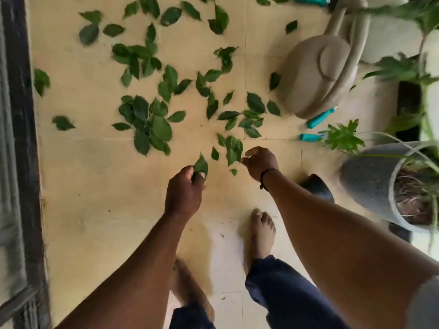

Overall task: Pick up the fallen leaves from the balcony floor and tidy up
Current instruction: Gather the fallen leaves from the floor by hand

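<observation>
Green fallen leaves [152, 119] lie scattered across the beige tiled balcony floor [95, 186], thickest in loose clusters toward the top and middle of the view, with a few strays near the dark door frame [21, 115] on the left. The left hand [184, 191] pinches one leaf [201, 165] between curled fingers and thumb, holding it just above the tiles. The right hand [259, 162], a dark band [267, 178] at its wrist, reaches toward a small cluster of leaves [231, 148]; its fingers are curled loosely and its fingertips are just beside that cluster, but whether they grip any leaf cannot be told.

Below the hands, two bare feet [260, 233] stand on the tiles under dark blue trouser legs [285, 293]. To the upper right a beige watering can [318, 72] lies on the floor, with teal-handled garden tools [319, 118] beside it. At the right edge a grey plant pot [365, 181] holds a long-leaved plant, and more potted greenery [342, 136] stands near it.
</observation>
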